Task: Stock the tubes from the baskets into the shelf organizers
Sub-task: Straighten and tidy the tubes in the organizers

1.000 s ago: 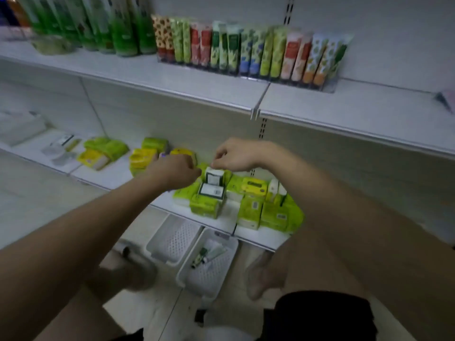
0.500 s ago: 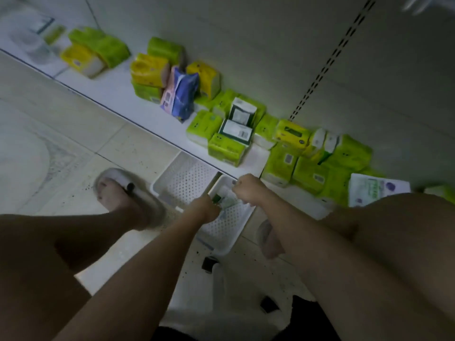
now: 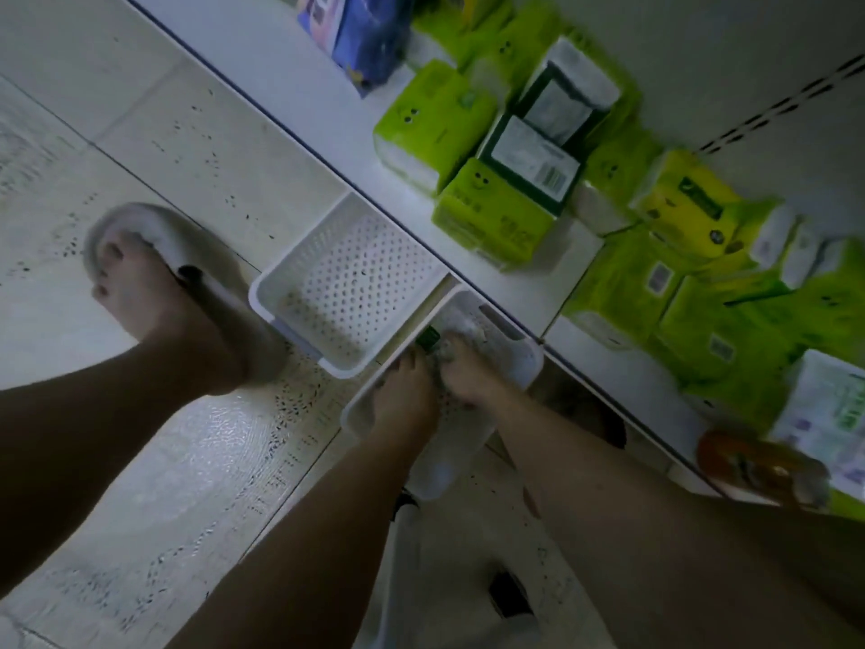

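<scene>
Two hands are reaching into the right basket (image 3: 526,367), just below frame center. Tubes (image 3: 433,341) are lying inside it between the hands, a dark green cap showing by the left fingertips; blur is hiding how many there are. Left hand (image 3: 405,395) is sitting low in the basket with fingers pointing at the tubes, but I cannot tell whether they are closing on one. Right hand (image 3: 465,379) is curling its fingers around a pale tube, seemingly gripping it, though the blur is making that soft.

Left basket (image 3: 281,292) is sitting just beside the right one, up and to the left, its perforated bottom showing nothing inside. Both baskets are resting on the tiled floor (image 3: 140,156) against the edge of the bottom shelf (image 3: 290,77).

Green tissue packs (image 3: 435,124) are crowding the shelf across the upper right of the frame, with two white and dark boxes (image 3: 533,156) lying on top of them and a yellow pack (image 3: 692,203) further right. Blue bag (image 3: 365,35) is standing at top center. Orange bottle (image 3: 758,466) is lying at the right edge.

Foot in a pale slipper (image 3: 164,245) is planted at the left, touching the left basket's corner.
</scene>
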Demonstrator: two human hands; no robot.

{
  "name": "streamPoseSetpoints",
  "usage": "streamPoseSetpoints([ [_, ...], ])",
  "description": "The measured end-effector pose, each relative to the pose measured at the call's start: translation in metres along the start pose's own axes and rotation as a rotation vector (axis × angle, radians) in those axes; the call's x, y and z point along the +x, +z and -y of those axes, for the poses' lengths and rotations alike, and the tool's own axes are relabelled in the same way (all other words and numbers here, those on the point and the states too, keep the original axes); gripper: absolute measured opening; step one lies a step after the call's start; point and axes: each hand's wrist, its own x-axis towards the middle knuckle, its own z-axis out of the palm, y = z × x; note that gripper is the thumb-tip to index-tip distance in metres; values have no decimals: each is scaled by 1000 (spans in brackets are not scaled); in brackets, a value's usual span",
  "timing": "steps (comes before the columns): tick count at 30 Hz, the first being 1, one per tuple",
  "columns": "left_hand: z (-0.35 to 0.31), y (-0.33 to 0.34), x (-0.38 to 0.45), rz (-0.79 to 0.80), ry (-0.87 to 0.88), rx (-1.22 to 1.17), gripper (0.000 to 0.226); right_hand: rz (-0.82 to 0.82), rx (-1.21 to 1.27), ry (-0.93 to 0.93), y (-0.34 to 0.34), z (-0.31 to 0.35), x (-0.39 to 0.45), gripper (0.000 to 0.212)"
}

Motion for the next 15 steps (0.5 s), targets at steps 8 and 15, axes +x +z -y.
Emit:
streamPoseSetpoints([
  [8,-5,17,14,19,-70,145,40,-154,-51,5,25,-21,15,24],
  [15,-12,-4,15,141,-113,-130,22,-151,223,16,21,-26,-13,11],
])
